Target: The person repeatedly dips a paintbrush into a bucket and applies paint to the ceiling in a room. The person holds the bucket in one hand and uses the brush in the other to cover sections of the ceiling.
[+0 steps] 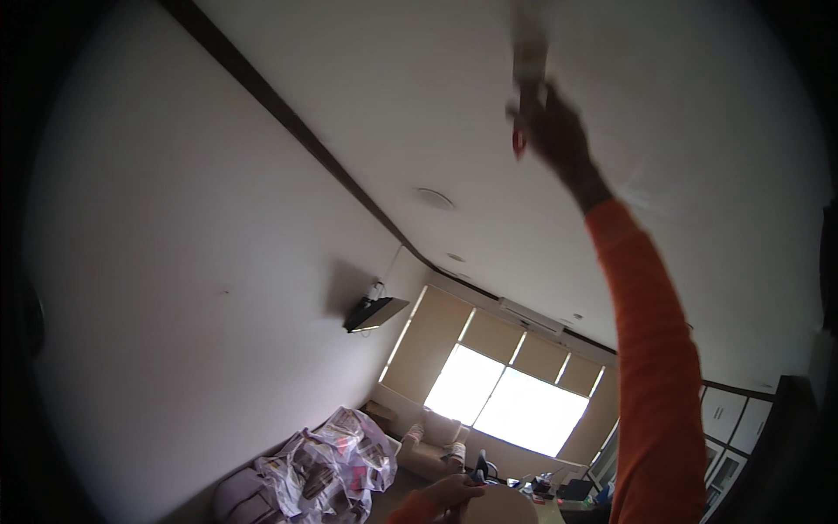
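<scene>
My right hand [552, 122], at the end of a raised orange sleeve, is closed round a red-handled flat tool [529, 63]. The tool's wide head points up along the white ceiling [393, 96]; motion blurs it, and whether it is a brush or a scraper cannot be told. Low in the picture, my left hand [449, 493] is curled with its fingers at the edge of a pale round-edged object [502, 506]. Most of that object is cut off by the lower rim. Faint smears show on the ceiling near my right wrist.
A wall-mounted screen [377, 313] juts from the left wall. Below it, crumpled printed sheets [327, 467] cover furniture. An armchair [434, 450] stands under a bright window [511, 397]. A cluttered desk [550, 508] and white cabinets [724, 415] are to the right.
</scene>
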Available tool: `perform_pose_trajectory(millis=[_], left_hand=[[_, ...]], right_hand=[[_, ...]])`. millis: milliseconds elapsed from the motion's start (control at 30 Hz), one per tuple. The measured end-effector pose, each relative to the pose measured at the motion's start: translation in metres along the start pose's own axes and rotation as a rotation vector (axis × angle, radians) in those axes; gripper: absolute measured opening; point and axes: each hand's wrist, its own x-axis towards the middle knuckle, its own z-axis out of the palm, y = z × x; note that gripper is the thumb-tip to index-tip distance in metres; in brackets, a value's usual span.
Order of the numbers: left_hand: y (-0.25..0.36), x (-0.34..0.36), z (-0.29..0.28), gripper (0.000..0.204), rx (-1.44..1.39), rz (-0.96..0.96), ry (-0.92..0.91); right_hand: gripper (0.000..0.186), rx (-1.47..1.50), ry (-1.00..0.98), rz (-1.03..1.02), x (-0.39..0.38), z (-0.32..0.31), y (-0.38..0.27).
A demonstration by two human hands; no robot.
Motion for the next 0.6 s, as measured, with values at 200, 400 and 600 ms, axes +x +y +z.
perform_pose_trajectory(millis=[200, 400, 600], left_hand=[[0.0, 0.0, 0.007, 0.035, -0.106, 0.004, 0.072], [-0.008, 0.003, -0.01, 0.038, -0.048, -0.038, 0.001], [-0.007, 0.002, -0.015, 0.043, 0.158, 0.014, 0.105]], right_hand=[[0.024, -0.099, -0.601, -0.019, -0.068, 0.03, -0.041], [0.013, -0.022, 0.032, 0.043, 0.138, -0.062, -0.012], [0.006, 0.044, 0.525, -0.29, 0.16, -0.073, -0.041]])
